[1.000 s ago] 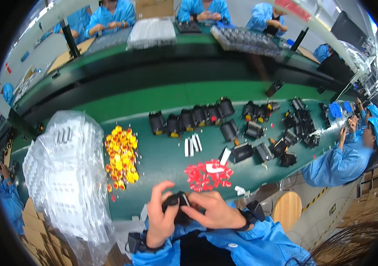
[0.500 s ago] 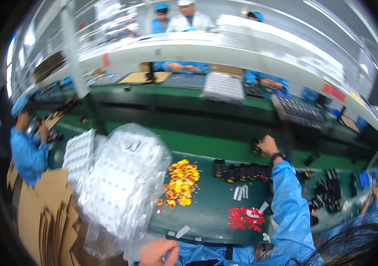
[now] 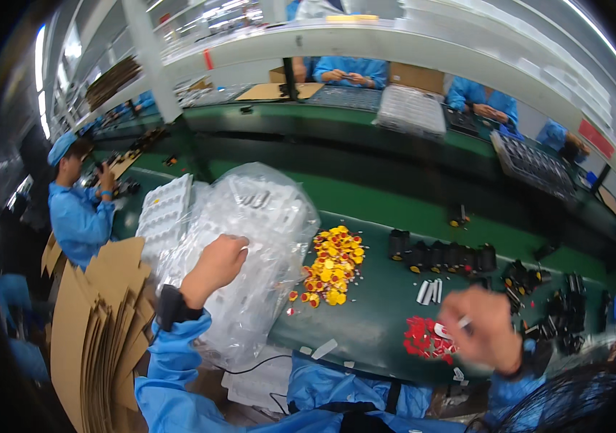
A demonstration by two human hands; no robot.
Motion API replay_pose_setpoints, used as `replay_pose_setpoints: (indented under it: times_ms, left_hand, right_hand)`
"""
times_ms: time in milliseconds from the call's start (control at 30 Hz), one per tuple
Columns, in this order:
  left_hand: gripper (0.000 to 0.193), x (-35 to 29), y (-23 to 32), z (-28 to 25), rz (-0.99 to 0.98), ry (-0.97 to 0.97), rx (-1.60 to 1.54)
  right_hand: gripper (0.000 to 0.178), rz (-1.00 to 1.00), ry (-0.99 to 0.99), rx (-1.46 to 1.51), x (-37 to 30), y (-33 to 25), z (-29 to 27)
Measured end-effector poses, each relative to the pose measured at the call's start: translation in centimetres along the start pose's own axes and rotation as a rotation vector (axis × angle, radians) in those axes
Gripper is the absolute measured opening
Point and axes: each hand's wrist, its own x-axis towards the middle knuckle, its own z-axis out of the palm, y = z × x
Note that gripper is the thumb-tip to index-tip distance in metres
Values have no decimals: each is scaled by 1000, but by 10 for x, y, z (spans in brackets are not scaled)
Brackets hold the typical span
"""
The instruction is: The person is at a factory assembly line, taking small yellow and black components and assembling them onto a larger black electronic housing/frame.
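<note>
My left hand (image 3: pixel 214 268) is above white moulded trays in a clear plastic bag (image 3: pixel 268 238), its fingers curled together; what they hold, if anything, is too small to make out. Blurred by motion, my right hand (image 3: pixel 483 330) hovers at the edge of a pile of small red pieces (image 3: pixel 423 338). Its fingers are closed around a small greyish thing that I cannot name. Several silvery strips (image 3: pixel 430 291) lie just beyond that pile. To their left is a heap of yellow and red round parts (image 3: pixel 335 263). Black cylindrical parts (image 3: pixel 436 255) stand in a row behind the strips.
Cardboard sheets (image 3: pixel 102 325) stand at the lower left beside the green table (image 3: pixel 366 332). More black parts (image 3: pixel 564 310) lie at the right. A co-worker in blue (image 3: pixel 80 209) is at the left; others sit across, beneath a white shelf (image 3: pixel 366 43).
My left hand has risen from the lower edge to over the bagged trays. My right hand has come back from the far black parts toward the red pieces. The view has shifted.
</note>
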Motion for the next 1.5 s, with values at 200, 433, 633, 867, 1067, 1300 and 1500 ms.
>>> replay_pose_setpoints:
  times_ms: [200, 433, 633, 867, 1067, 1300, 1500]
  left_hand:
    - [14, 18, 121, 11, 89, -96, 222]
    - [21, -26, 153, 71, 6, -269, 75]
    - [29, -61, 115, 111, -246, -204, -16]
    - [21, -62, 118, 108, -416, -178, -62]
    - [17, -69, 107, 117, -383, -154, 14]
    - [7, -67, 141, 86, -514, 16, -379]
    - [6, -68, 216, 82, -581, -76, -1723]
  right_hand:
    - [16, 77, -148, 304, -89, -44, 26]
    - [5, 826, 91, 716, -166, -59, 93]
    - [3, 644, 34, 712, -150, -56, 123]
    - [5, 597, -12, 697, -131, -46, 124]
    - [9, 429, -2, 783, -119, -55, 145]
    - [9, 481, -24, 793, -118, -58, 143]
    - [29, 433, 192, 685, -59, -46, 149]
